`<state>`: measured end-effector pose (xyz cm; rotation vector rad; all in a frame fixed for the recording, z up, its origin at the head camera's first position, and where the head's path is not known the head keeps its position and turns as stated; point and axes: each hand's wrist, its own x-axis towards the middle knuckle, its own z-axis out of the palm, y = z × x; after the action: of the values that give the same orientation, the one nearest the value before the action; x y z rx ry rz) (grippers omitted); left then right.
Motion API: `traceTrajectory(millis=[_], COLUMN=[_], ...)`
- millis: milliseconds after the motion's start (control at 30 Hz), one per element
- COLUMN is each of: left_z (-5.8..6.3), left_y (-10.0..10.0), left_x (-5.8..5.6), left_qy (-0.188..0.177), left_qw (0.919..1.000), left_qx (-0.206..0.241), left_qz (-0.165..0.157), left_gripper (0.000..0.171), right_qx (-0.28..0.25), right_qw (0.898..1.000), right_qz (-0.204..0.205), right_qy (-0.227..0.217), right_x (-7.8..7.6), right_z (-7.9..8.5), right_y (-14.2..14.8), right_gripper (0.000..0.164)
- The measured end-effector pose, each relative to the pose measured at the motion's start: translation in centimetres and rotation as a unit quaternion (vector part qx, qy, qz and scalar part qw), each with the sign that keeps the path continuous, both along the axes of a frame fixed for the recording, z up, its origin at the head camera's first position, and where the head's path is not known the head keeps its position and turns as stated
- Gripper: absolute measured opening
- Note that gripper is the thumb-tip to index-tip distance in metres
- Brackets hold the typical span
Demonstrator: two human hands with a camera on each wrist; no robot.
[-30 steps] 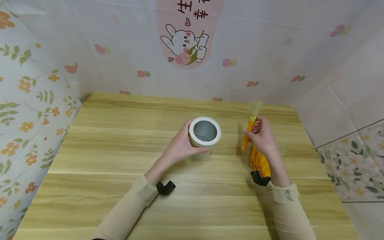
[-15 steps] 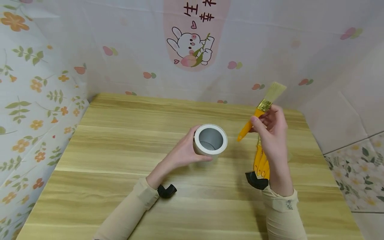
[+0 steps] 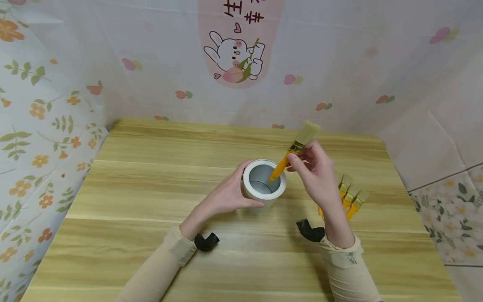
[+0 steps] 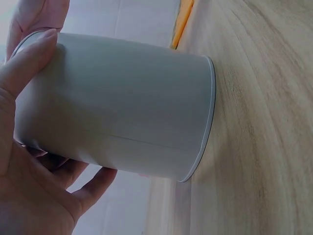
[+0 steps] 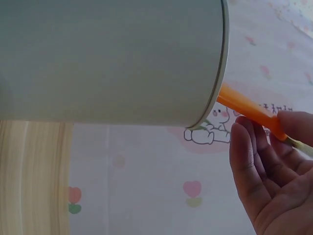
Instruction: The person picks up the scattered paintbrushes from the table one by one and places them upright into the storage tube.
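Observation:
A pale cylindrical container (image 3: 247,178) with a white rim and grey inside stands upright on the wooden table. My left hand (image 3: 230,191) grips it round its left side near the top; in the left wrist view the thumb and fingers wrap its wall (image 4: 117,103). My right hand (image 3: 315,172) pinches a paintbrush (image 3: 280,167) by its orange handle, close to the metal band. The bristles point up and away, and the handle's end overlaps the container's mouth. In the right wrist view the orange handle (image 5: 244,106) passes behind the rim.
Several more orange-handled paintbrushes (image 3: 352,197) lie on the table (image 3: 241,268) at the right, partly hidden behind my right forearm. Patterned cloth (image 3: 158,63) hangs behind the table and at the left. Black wrist pieces (image 3: 310,230) jut inward from both sleeves.
My right hand has lifted the paintbrush off the pile side and carried it left to the container's mouth. The left hand keeps its grip on the container.

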<state>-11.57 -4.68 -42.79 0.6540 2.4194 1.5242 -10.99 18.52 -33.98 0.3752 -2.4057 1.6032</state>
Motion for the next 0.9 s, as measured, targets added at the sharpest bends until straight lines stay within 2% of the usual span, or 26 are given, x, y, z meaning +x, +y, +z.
traceTrajectory(millis=[200, 433, 600, 700, 900], left_z=[-0.08, -0.23, -0.20, -0.13, -0.05], left_y=[-0.35, -0.43, -0.48, -0.49, -0.42], left_x=[-0.23, -0.40, -0.40, -0.41, -0.42], left_qy=[0.008, 0.019, 0.016, 0.016, 0.014], left_qw=[0.9998, 0.9992, 0.9990, 0.9990, 0.9992], left_qx=[-0.003, -0.005, 0.001, -0.004, -0.012], left_qz=[-0.016, -0.034, -0.043, -0.042, -0.035], left_gripper=[0.112, 0.114, 0.114, 0.114, 0.114], right_qx=[0.097, 0.164, 0.183, 0.187, 0.174], right_qw=[0.995, 0.986, 0.983, 0.982, 0.985], right_qz=[-0.005, -0.008, 0.007, 0.013, -0.007], right_qy=[0.006, -0.016, -0.028, -0.021, -0.016], right_x=[-0.10, -0.26, -0.44, -0.58, -0.47], right_z=[-0.23, -0.53, -0.88, -1.00, -0.76], right_y=[0.30, 0.43, 0.26, 0.18, 0.81], right_gripper=[0.015, 0.014, 0.016, 0.016, 0.019])
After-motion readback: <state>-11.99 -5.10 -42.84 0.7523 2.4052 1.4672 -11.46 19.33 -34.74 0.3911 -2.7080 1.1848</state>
